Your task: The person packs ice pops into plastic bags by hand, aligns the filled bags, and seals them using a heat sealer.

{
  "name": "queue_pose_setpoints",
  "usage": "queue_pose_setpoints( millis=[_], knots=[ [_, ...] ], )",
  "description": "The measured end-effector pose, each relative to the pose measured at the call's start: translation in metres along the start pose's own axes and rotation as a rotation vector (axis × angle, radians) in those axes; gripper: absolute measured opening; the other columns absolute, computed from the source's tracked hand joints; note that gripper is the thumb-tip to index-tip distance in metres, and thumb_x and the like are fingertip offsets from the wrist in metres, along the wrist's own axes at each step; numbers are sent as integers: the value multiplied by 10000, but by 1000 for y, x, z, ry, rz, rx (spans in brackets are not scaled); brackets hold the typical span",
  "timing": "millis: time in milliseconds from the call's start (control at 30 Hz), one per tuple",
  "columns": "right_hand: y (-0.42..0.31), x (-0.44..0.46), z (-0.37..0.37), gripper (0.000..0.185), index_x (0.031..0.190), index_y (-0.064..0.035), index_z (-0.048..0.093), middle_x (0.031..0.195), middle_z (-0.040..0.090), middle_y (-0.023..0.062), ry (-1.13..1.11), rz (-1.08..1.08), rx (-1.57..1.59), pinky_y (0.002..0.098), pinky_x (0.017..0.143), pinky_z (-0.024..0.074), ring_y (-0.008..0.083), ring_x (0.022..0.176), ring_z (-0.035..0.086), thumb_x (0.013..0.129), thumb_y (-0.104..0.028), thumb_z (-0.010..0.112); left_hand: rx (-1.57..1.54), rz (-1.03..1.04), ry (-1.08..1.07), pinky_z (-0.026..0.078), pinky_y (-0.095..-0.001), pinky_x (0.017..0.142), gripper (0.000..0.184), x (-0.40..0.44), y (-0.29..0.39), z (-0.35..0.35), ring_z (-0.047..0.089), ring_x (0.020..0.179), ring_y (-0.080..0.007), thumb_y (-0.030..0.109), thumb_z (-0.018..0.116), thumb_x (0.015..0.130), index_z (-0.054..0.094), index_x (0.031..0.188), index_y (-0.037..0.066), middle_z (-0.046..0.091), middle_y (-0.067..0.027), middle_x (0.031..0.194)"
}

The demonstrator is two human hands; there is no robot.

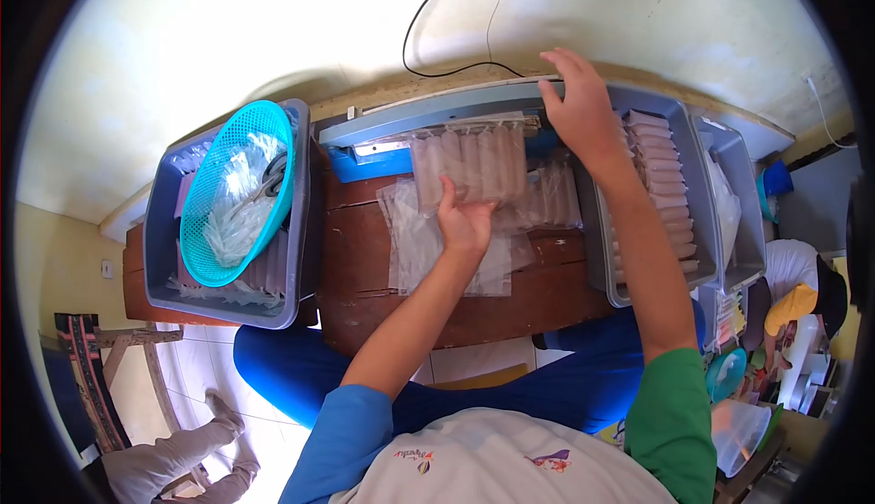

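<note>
A clear plastic pack of pale brownish tubes point(469, 162) has its top edge in the long blue-and-grey bag sealer point(369, 162). My left hand point(465, 226) holds the pack from below, thumb in front and the other fingers partly hidden under it. Over the right end of the sealer's grey arm point(437, 103), my right hand point(583, 108) is raised with its fingers apart and nothing in them. Whether its palm presses the arm, I cannot tell. Flat clear bags point(415, 262) lie beneath the pack, and another filled pack point(554, 196) lies to the right.
On the left, a turquoise basket point(290, 185) with plastic bags and scissors point(272, 176) rests on a grey bin point(296, 276). Right of the brown table point(355, 299), a grey bin point(620, 290) holds stacked tube packs. Other people point(793, 276) are at the far right and lower left.
</note>
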State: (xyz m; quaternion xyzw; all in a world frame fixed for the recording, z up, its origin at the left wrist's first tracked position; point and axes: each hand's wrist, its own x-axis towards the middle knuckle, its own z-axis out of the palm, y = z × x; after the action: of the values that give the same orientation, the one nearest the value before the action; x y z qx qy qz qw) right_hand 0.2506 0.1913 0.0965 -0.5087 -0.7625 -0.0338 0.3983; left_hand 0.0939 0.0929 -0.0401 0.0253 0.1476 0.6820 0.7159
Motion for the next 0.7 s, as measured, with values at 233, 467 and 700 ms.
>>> queue_pose_setpoints(
  millis=[233,467,700],
  knots=[
    [21,-19,8,453,1273,45,526,1333,506,253,5,-76,-344,487,1094,335,397,1276,447,826,-30,499,44,17,3,278,-593,1119,623,0,0,2,343,1381,-364,476,461,984,339,1446,76,381,-151,1486],
    [24,-34,8,489,1297,80,492,1381,474,246,-71,38,-379,503,1119,293,380,1314,418,825,-42,467,20,-5,3,268,-603,1112,628,1,0,2,353,1377,-366,474,480,980,345,1443,71,387,-146,1484],
    [32,-45,17,507,1349,66,446,1423,446,232,-184,104,-439,498,1133,274,359,1353,389,862,-73,439,35,7,10,268,-597,1119,621,0,2,2,347,1377,-366,480,467,981,354,1435,70,383,-151,1485]
  ],
)
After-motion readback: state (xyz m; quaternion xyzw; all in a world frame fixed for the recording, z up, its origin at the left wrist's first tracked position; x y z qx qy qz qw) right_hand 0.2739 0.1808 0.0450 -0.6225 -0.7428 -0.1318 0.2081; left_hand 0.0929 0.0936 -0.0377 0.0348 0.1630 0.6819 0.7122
